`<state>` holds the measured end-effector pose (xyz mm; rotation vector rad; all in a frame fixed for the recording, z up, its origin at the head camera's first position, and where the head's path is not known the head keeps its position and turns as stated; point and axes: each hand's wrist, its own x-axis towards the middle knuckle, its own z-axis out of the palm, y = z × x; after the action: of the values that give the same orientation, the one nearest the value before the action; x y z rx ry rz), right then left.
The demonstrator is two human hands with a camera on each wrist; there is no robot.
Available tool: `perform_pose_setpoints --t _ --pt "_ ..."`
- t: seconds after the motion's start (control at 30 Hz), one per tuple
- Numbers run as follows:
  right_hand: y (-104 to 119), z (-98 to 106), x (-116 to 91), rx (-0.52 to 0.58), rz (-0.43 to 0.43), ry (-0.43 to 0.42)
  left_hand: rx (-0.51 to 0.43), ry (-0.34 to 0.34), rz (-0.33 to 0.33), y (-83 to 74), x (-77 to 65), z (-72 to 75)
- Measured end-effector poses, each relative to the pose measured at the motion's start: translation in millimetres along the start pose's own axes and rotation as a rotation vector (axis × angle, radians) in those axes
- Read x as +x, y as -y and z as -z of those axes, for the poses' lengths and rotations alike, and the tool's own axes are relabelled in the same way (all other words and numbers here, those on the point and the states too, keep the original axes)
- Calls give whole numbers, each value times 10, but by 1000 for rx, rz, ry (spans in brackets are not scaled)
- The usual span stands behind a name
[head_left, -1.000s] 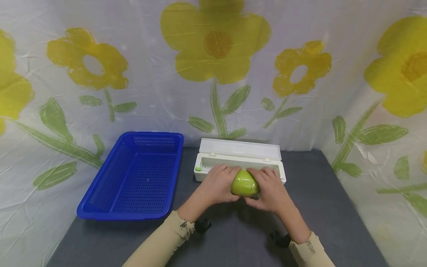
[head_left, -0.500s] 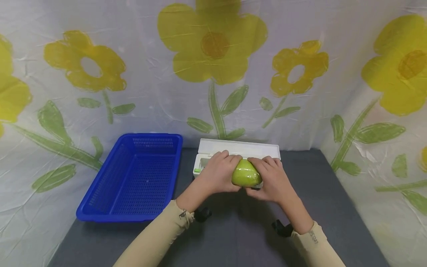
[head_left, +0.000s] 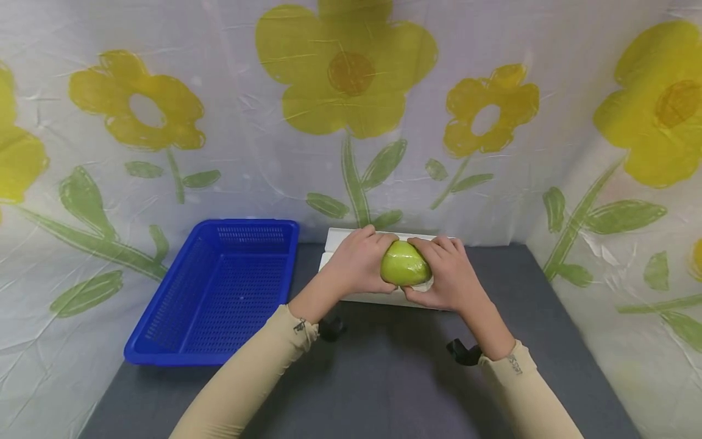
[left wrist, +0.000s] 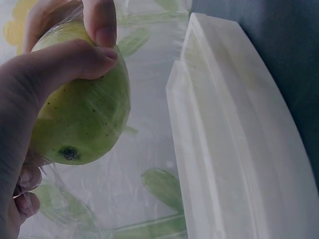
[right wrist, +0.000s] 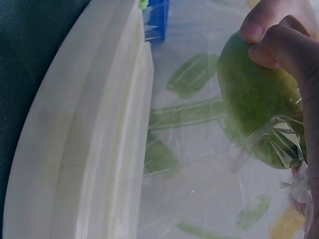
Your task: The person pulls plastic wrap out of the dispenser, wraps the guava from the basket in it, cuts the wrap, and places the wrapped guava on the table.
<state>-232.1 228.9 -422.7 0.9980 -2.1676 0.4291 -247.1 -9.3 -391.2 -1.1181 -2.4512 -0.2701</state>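
Note:
Between both hands is a green mango wrapped in clear cling film, held up over a long white box with a raised lid. My left hand grips its left side, thumb and fingertips pressing on it. From the right, my right hand grips it with curled fingers. A dark spot marks one end of the mango in the left wrist view. Crumpled cling film gathers at the mango's end beside the right hand. The hands and mango hide much of the box's opening.
A blue plastic basket stands left of the white box on the dark grey table. Behind the table hangs a pale sheet printed with yellow flowers. A black strap mount sits at the right wrist.
Both hands, still gripping the wrapped mango, have moved away from the body toward the back, coming over the white box and covering more of it. The basket and box stay put.

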Motion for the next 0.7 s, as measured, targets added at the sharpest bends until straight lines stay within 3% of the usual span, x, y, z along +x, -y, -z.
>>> perform_pose_setpoints --t 0.27,0.7 --pt "-31 61 100 -11 -9 19 -10 -12 -16 64 83 49" --pt "-110 202 305 -25 8 -22 -7 13 -23 115 279 279"
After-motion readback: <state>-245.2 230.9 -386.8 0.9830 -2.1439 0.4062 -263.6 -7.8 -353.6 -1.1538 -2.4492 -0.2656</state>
